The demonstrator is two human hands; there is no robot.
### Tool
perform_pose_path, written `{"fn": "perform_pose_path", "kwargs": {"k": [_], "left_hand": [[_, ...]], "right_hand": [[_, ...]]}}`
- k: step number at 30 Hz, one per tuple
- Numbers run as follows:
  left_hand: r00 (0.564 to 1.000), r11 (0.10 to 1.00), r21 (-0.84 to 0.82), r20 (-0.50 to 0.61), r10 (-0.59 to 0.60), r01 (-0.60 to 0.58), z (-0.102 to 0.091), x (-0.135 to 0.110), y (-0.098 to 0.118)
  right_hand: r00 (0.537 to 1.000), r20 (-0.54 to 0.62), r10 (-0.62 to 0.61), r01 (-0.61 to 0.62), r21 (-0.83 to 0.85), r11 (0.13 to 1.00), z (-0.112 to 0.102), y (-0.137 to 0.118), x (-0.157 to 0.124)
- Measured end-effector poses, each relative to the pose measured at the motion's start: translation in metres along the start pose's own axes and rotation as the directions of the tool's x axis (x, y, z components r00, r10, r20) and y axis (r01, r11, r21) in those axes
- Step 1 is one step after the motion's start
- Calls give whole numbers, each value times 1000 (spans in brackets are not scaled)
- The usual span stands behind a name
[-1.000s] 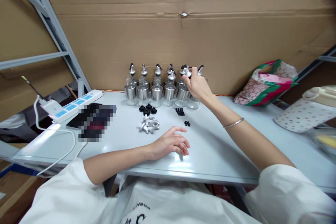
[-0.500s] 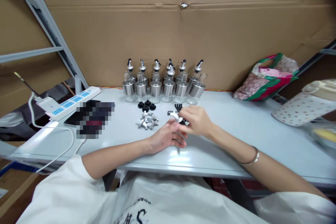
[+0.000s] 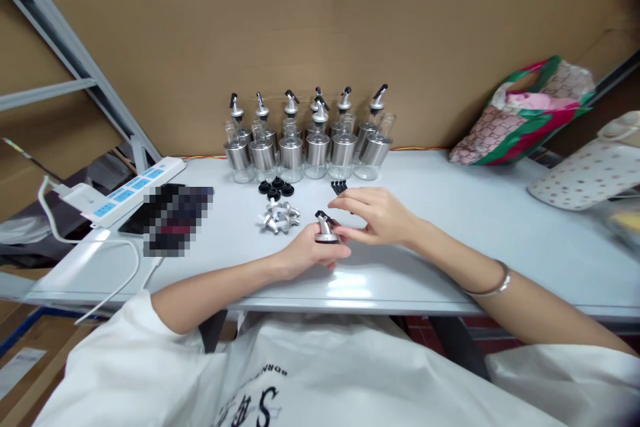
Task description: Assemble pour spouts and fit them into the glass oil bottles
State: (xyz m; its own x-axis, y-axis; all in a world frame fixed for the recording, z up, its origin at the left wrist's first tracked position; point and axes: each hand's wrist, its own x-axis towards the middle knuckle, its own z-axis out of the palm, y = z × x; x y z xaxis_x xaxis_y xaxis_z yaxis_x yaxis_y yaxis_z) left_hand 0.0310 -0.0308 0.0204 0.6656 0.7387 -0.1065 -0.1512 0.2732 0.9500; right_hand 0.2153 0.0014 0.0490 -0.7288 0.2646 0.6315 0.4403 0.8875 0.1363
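My left hand [image 3: 309, 255] rests on the white table [image 3: 450, 227] with its fingers closed round a small silver pourer cap [image 3: 326, 229] with a black tip. My right hand [image 3: 376, 215] is right beside it, fingers loosely spread, fingertips near or touching the cap. Just beyond lie a pile of silver pourer parts [image 3: 278, 218], a few black stoppers [image 3: 275, 187] and small black pieces [image 3: 339, 186]. Several glass bottles with steel collars and pourer tops [image 3: 310, 140] stand in a row at the back against the cardboard.
A white power strip [image 3: 127, 189] with a cable and a dark blurred object [image 3: 173, 217] lie at the left. A colourful bag [image 3: 520, 113] and a dotted white container [image 3: 590, 170] sit at the right. A cardboard wall [image 3: 320, 40] backs the table; a metal shelf frame [image 3: 70, 60] stands left.
My right hand came back from the bottle row to the table's middle. A silver pourer cap is now held in my left hand, which has curled round it.
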Motion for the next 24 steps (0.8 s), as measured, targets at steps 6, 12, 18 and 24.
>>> {"fn": "perform_pose_path", "kwargs": {"k": [6, 12, 18, 24], "left_hand": [[994, 960, 272, 76, -84, 60, -1, -3, 7], [975, 935, 353, 202, -96, 19, -2, -3, 10], [961, 962, 272, 255, -108, 36, -3, -1, 7], [950, 947, 320, 285, -128, 31, -1, -2, 9]], "right_hand": [[999, 19, -41, 41, 34, 999, 9, -4, -3], [965, 59, -255, 262, -210, 942, 7, -6, 2], [938, 17, -347, 333, -322, 886, 7, -3, 2], [915, -38, -402, 373, -302, 877, 7, -3, 0]]}}
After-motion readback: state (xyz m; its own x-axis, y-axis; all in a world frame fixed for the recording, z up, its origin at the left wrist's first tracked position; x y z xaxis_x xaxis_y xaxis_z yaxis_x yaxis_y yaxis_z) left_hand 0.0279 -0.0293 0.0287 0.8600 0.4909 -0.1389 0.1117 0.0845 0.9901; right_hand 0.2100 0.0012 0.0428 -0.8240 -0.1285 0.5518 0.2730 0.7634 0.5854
